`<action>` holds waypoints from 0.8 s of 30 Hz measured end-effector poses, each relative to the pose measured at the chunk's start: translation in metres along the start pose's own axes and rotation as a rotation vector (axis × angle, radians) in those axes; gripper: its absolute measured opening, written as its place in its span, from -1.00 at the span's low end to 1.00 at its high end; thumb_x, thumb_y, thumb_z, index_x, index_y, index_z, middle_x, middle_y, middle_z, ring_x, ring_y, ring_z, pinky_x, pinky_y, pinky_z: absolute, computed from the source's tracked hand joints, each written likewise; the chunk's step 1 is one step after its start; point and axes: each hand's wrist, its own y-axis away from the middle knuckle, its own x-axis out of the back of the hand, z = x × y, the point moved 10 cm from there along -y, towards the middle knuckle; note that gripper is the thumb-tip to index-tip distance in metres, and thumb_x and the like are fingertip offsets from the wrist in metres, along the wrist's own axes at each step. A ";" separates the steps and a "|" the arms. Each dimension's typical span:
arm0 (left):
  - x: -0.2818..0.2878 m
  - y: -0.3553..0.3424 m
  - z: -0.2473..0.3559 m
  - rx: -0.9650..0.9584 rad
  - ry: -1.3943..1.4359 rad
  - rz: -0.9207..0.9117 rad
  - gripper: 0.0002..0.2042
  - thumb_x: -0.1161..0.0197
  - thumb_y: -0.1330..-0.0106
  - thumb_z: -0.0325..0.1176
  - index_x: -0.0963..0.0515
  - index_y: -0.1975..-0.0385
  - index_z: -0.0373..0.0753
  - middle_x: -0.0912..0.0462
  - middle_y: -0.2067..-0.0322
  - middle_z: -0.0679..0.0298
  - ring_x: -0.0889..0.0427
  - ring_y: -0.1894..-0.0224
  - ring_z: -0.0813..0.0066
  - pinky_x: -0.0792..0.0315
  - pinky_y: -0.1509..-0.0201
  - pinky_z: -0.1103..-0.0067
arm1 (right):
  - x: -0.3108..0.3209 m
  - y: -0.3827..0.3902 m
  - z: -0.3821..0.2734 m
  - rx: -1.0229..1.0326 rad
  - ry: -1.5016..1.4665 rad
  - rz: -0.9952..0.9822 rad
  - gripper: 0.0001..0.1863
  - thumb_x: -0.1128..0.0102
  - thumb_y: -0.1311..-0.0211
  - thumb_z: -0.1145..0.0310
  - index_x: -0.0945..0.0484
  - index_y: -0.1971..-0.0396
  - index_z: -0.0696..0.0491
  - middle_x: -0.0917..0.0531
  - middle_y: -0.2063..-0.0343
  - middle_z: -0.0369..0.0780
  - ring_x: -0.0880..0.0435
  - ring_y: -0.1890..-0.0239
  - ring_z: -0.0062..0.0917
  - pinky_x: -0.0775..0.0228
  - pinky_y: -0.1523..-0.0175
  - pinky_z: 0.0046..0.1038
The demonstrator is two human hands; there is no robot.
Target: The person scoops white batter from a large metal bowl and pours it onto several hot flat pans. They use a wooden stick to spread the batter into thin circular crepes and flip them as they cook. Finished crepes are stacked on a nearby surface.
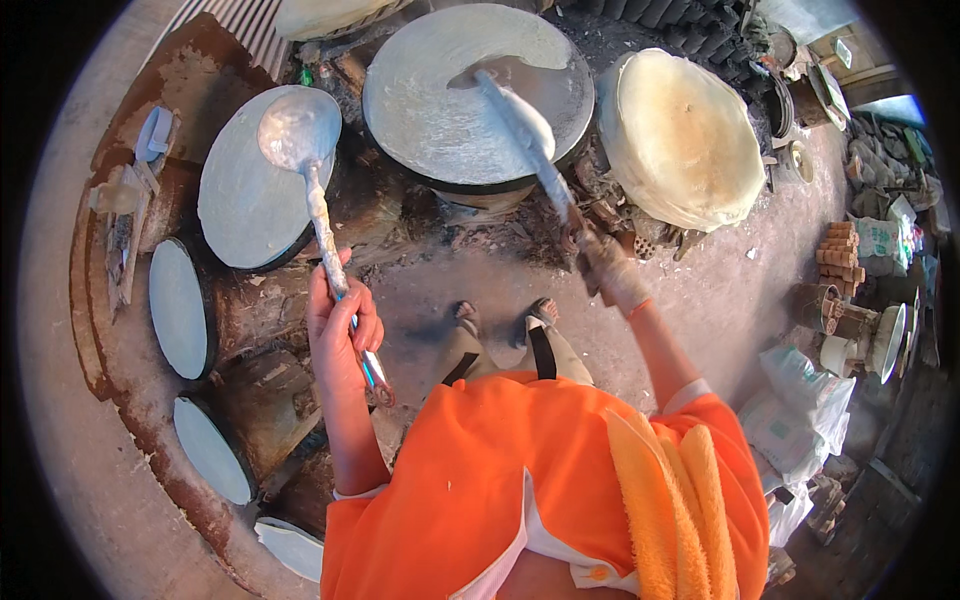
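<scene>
My left hand (343, 330) is closed around the handle of a ladle (317, 205). The ladle's round, pale-coated bowl (293, 130) is over a round pan (245, 215) with a whitish surface. My right hand (612, 270), seemingly in a dirty glove, grips a long-handled spreader (522, 130). Its whitish-smeared far end reaches onto a large round griddle (470, 187) in front of me. A thin layer of pale batter (425, 85) covers much of the griddle, with a darker patch around the spreader's head. The exact shape of that head is hard to make out.
Right of the griddle lies a stack of thin round pancakes (690, 140). Further round pans (180, 310) curve down my left side. White sacks (800, 400) and stacked brown cylinders (840, 255) stand at the right. Dark cylindrical briquettes (690, 35) are piled at the back.
</scene>
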 end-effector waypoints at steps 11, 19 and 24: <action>-0.029 -0.031 -0.035 0.074 0.005 -0.154 -0.56 0.06 -0.17 -0.58 -0.22 -0.10 -0.21 -0.33 0.55 0.36 -0.11 0.81 0.78 -0.09 0.77 0.77 | 0.016 0.025 -0.003 0.061 0.212 0.220 -0.41 0.19 -0.20 -0.21 -0.42 0.39 0.11 -0.43 0.78 -0.31 -0.38 0.85 -0.62 -0.21 0.76 -0.57; -0.062 -0.037 -0.030 0.090 -0.093 -0.097 -0.61 0.10 -0.22 -0.55 -0.23 -0.08 -0.24 -0.34 0.57 0.34 -0.11 0.80 0.79 -0.07 0.76 0.77 | 0.038 -0.001 -0.026 0.184 0.116 -0.003 -0.53 0.17 -0.29 -0.02 -0.41 0.57 0.07 -0.34 0.85 -0.34 -0.34 0.86 -0.67 -0.21 0.77 -0.58; -0.081 -0.045 -0.036 0.156 -0.176 -0.046 -0.62 0.07 -0.26 -0.51 -0.22 -0.10 -0.26 -0.31 0.56 0.36 -0.09 0.80 0.80 -0.05 0.76 0.80 | 0.078 -0.050 -0.021 0.219 0.179 0.078 -0.58 0.15 -0.30 0.03 -0.44 0.47 0.11 -0.36 0.85 -0.33 -0.33 0.85 -0.69 -0.19 0.76 -0.57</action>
